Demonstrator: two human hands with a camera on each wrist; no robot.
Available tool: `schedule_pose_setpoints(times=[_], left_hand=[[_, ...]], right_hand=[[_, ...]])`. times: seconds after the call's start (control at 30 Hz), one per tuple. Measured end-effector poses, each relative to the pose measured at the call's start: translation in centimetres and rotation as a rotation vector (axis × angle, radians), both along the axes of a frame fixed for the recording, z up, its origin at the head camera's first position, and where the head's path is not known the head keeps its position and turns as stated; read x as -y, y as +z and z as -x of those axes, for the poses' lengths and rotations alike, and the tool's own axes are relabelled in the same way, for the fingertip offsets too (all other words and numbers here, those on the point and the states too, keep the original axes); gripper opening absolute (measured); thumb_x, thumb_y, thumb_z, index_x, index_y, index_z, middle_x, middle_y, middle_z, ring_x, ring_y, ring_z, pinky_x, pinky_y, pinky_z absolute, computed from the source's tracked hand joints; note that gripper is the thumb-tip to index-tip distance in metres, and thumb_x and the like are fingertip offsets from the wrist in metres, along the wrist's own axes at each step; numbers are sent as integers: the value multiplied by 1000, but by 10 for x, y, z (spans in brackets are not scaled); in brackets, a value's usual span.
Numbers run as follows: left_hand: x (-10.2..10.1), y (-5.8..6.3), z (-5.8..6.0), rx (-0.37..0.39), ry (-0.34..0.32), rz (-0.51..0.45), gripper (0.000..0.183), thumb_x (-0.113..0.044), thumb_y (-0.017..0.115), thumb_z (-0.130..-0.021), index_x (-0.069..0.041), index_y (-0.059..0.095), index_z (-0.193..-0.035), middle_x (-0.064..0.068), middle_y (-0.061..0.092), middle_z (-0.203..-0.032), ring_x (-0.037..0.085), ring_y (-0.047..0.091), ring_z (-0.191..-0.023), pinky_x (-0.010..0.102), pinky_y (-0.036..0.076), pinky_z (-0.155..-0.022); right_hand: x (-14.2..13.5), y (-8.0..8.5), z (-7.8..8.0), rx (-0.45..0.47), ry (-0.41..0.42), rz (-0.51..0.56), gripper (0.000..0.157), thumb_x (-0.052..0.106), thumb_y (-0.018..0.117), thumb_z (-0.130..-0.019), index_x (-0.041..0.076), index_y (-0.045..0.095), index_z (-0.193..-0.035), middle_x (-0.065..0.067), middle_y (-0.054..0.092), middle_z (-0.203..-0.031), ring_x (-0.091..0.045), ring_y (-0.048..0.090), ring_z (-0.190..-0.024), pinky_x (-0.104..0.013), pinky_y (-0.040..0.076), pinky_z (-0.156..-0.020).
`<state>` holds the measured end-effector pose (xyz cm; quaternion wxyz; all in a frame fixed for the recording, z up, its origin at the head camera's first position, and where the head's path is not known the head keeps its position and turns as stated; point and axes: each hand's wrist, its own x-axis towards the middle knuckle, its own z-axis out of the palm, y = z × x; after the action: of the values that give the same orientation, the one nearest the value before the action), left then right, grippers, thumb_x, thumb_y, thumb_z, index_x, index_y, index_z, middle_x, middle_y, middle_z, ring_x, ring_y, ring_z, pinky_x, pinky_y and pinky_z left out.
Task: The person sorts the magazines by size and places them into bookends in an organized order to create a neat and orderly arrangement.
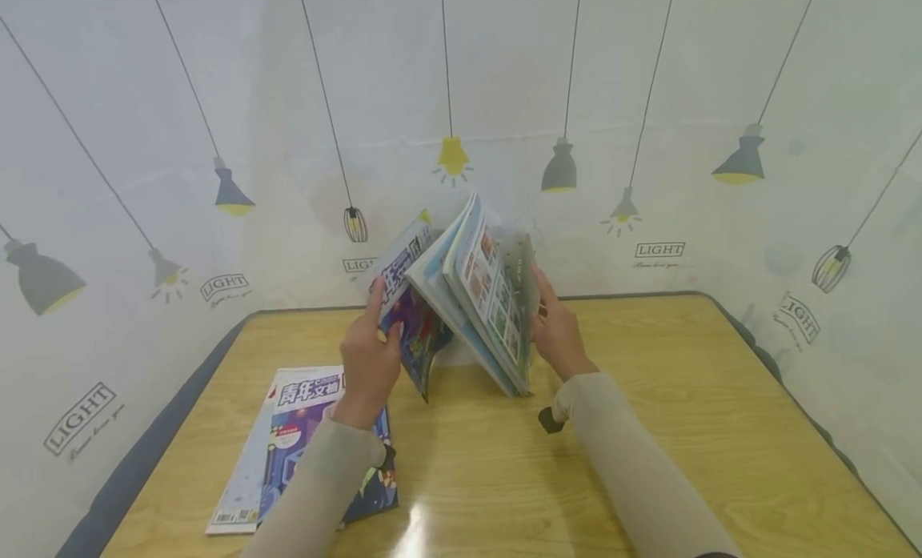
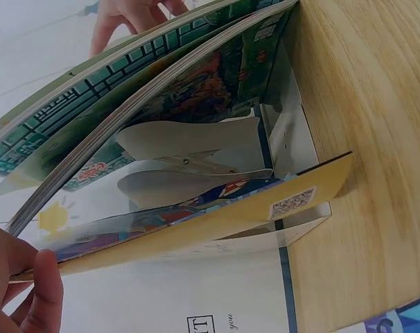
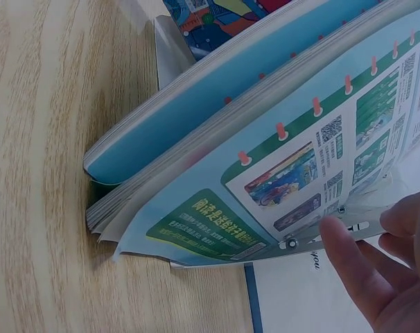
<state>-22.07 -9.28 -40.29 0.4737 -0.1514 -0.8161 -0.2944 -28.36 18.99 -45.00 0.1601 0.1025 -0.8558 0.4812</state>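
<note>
A magazine with a purple picture cover [image 1: 406, 306] is tilted at the left side of a pale rack with rounded dividers [image 2: 189, 139]. My left hand [image 1: 369, 362] pinches that magazine by its edge, with thumb and fingers [image 2: 47, 291] on either side. Several more magazines [image 1: 479, 294], light blue with printed product pictures, lean in the rack. At their right, the extended fingers of my right hand [image 1: 562, 334] touch the outer grey panel [image 1: 527, 278]. The right wrist view shows a fingertip [image 3: 331, 232] against it, beside the blue page [image 3: 217, 208].
Two overlapping magazines lie flat at the front left: a purple-covered one [image 1: 295, 430] over a pale blue one [image 1: 241, 470]. The wooden table [image 1: 648, 446] meets a pale wall cloth [image 1: 490, 78] printed with lamps behind the rack.
</note>
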Motion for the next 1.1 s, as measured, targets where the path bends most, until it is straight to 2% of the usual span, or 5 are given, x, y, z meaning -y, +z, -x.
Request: schedule_pose_setpoints(times=[0.37, 0.57, 0.87, 1.1], left_hand=[[-3, -13, 12, 65, 28, 27, 78, 5, 74, -78, -11, 42, -148, 26, 67, -103, 41, 64, -87, 50, 53, -78], [-6, -12, 17, 60, 21, 41, 78, 4, 74, -79, -9, 41, -148, 25, 67, -105, 39, 65, -88, 48, 54, -78], [-7, -13, 17, 37, 20, 52, 76, 1, 75, -81, -9, 41, -148, 23, 67, -106, 36, 65, -88, 46, 55, -78], [-5, -15, 17, 14, 3, 41, 75, 3, 74, -81, -9, 42, -148, 22, 66, -106, 35, 65, -89, 45, 55, -79]], right_hand=[[1, -3, 0, -11, 7, -1, 86, -9, 50, -92, 39, 16, -155, -24, 49, -140, -42, 56, -116, -34, 59, -63], [0, -2, 0, -17, 4, -15, 85, -6, 50, -95, 44, 14, -154, -23, 46, -143, -41, 56, -117, -40, 59, -72], [0, 3, 0, -23, 16, -9, 84, -6, 50, -94, 39, 16, -155, -24, 46, -143, -42, 55, -118, -37, 60, -70], [-1, 0, -1, -19, 18, -9, 86, -8, 50, -94, 42, 15, -155, -25, 46, -142, -42, 55, -117, -36, 60, -68]])
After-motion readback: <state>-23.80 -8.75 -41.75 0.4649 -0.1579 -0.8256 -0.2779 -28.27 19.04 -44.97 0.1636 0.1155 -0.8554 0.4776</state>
